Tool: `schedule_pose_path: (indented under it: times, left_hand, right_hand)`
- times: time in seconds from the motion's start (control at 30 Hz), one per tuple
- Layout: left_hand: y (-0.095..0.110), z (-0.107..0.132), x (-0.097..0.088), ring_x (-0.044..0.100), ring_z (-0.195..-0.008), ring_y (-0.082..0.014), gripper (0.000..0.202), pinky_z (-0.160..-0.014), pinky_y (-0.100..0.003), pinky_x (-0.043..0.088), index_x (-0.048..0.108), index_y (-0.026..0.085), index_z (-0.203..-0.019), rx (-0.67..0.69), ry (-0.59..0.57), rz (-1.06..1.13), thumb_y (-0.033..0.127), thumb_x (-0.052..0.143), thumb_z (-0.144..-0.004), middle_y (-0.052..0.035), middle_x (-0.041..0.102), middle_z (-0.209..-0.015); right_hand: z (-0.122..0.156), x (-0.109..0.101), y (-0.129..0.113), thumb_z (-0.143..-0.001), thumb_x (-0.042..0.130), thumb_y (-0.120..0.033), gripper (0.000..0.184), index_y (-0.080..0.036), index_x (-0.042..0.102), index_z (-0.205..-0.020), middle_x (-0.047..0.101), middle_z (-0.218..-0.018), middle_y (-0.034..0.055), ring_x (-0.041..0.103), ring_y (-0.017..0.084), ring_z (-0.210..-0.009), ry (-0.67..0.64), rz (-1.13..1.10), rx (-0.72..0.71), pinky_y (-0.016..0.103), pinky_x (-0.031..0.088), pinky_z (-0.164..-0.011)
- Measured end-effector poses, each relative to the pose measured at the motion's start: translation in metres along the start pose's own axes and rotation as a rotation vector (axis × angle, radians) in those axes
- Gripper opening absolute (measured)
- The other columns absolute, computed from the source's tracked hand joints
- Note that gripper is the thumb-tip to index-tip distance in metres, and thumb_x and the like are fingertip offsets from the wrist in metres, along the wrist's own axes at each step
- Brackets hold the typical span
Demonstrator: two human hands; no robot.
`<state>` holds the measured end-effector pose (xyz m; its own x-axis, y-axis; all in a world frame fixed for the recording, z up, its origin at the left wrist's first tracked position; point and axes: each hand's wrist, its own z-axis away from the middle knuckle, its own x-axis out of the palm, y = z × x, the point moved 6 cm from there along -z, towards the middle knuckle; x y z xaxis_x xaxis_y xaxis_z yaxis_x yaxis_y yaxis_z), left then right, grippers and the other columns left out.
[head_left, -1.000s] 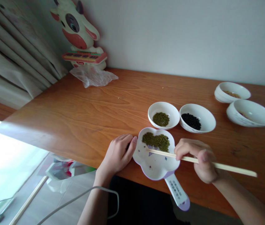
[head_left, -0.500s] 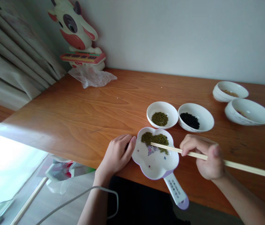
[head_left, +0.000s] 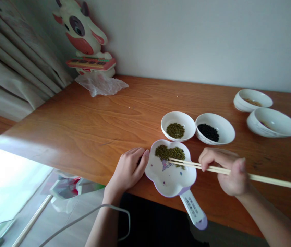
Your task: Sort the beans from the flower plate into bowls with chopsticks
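A flower-shaped white and purple dish [head_left: 169,180] with a handle lies at the table's near edge, holding a heap of green beans [head_left: 170,152] at its far side. My left hand [head_left: 130,168] rests on the table, fingers curled against the dish's left rim. My right hand [head_left: 226,173] grips a pair of wooden chopsticks [head_left: 263,178]; their tips reach over the dish to the edge of the bean heap. Just beyond the dish stand a small white bowl of green beans [head_left: 178,126] and a white bowl of black beans [head_left: 215,128].
Two more white bowls [head_left: 252,100] [head_left: 272,122] stand at the far right. A cow-shaped toy [head_left: 87,37] and a crumpled plastic bag [head_left: 100,84] sit at the back left by a curtain. The wooden table [head_left: 83,120] ends close to my body.
The chopstick tips have shifted right and up, from the dish's middle to the edge of the bean heap, and have spread slightly apart. My left hand has stayed put.
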<state>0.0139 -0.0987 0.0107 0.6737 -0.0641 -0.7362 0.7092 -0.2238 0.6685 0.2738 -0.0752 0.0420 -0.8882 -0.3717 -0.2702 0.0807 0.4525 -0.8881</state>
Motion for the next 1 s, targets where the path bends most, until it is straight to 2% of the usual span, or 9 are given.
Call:
schedule_pose_path:
  times: [0.33,0.6,0.83,1.0]
  left_hand:
    - [-0.002,0.001,0.002,0.046,-0.066,-0.0148,0.036,-0.067,-0.030,0.034,0.039,0.022,-0.075,-0.012,-0.017,-0.002,0.036,0.036,-0.108,0.0002,0.052,-0.072]
    - [-0.002,0.001,0.001,0.045,-0.066,-0.0148,0.036,-0.066,-0.030,0.033,0.038,0.022,-0.075,-0.016,-0.017,0.002,0.035,0.037,-0.108,0.0005,0.050,-0.072]
    - [-0.003,0.001,0.002,0.045,-0.067,-0.0146,0.034,-0.067,-0.030,0.033,0.039,0.022,-0.075,-0.008,-0.018,0.011,0.034,0.037,-0.107,0.0006,0.050,-0.072]
    - [-0.003,0.002,0.002,0.045,-0.067,-0.0142,0.035,-0.067,-0.030,0.032,0.039,0.022,-0.075,-0.008,-0.031,0.010,0.034,0.037,-0.108,0.0009,0.049,-0.072]
  right_hand:
    - [0.007,0.008,0.010,-0.099,0.018,-0.071,0.069,-0.023,0.063,-0.079,0.062,-0.072,0.0046,0.057,0.022,-0.066,-0.067,0.020,0.029,0.037,0.039,-0.063]
    - [0.010,0.007,0.011,-0.103,0.020,-0.063,0.065,-0.024,0.066,-0.079,0.064,-0.071,0.0046,0.060,0.022,-0.065,-0.058,0.040,-0.022,0.037,0.041,-0.062]
    - [0.006,0.003,0.000,-0.103,0.026,-0.062,0.067,-0.022,0.070,-0.073,0.062,-0.065,0.0051,0.058,0.020,-0.059,0.050,-0.019,-0.066,0.037,0.038,-0.058]
    - [0.002,-0.010,-0.011,-0.103,0.025,-0.062,0.072,-0.021,0.074,-0.071,0.062,-0.060,0.0058,0.056,0.020,-0.055,0.176,-0.085,-0.117,0.037,0.038,-0.056]
